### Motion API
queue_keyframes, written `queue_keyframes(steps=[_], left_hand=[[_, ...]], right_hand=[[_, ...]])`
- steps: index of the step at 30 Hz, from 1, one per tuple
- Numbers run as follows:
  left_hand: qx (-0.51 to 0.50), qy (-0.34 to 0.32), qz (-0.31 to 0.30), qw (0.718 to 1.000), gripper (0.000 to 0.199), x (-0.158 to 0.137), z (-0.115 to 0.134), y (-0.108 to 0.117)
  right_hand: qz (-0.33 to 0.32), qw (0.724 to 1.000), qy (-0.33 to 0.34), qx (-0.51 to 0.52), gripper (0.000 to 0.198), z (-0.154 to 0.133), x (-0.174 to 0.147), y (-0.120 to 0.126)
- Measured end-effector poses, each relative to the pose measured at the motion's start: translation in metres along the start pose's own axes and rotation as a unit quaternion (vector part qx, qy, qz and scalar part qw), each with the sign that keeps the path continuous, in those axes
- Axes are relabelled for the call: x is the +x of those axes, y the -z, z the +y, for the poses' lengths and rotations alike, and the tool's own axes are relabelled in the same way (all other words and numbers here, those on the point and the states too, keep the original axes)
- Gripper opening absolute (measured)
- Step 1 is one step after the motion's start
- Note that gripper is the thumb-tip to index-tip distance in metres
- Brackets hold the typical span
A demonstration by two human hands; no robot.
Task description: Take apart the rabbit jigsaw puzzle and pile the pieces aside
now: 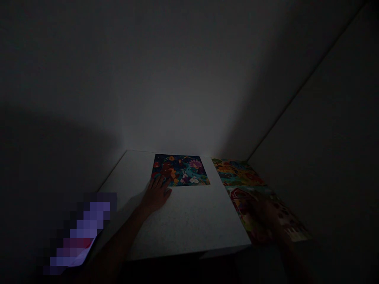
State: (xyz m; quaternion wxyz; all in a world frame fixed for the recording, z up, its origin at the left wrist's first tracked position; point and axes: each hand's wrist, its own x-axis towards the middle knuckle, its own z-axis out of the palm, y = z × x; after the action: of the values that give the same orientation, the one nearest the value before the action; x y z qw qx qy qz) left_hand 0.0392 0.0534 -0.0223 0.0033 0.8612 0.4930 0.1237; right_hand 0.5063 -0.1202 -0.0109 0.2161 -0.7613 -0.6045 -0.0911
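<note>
My left hand [156,195] lies flat at the lower left edge of a dark, colourful picture sheet [185,169] with animals on it. Its fingers are spread, the tips over the sheet and the palm near the white table [189,221]. To the right, in deep shadow, my right hand [263,211] is over a second picture sheet [290,219] with a red barn. Its fingers are blurred and dark, so whether it touches or grips that sheet does not show. A third bright picture sheet [237,171] lies just behind the barn one.
A pale wall [183,98] rises at the table's back, and another wall [334,150] stands on the right. At the lower left glows a screen-like bright thing [84,236], pixelated. The whole room is dim.
</note>
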Motion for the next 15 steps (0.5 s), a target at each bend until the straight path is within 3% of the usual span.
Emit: queue_keyframes(steps=[4, 9, 15], left_hand=[[0.003, -0.008, 0.021, 1.000, 0.050, -0.012, 0.002, -0.001], [0.020, -0.010, 0.015, 1.000, 0.050, -0.037, 0.007, 0.004], [0.013, -0.026, 0.031, 0.999, 0.049, -0.072, 0.008, 0.006]], right_hand=[[-0.047, 0.991, -0.050, 0.117, 0.046, -0.064, 0.020, -0.015], [-0.090, 0.975, 0.014, 0.204, 0.046, -0.130, 0.043, -0.041], [-0.099, 0.970, 0.064, 0.211, 0.037, -0.173, 0.066, -0.068]])
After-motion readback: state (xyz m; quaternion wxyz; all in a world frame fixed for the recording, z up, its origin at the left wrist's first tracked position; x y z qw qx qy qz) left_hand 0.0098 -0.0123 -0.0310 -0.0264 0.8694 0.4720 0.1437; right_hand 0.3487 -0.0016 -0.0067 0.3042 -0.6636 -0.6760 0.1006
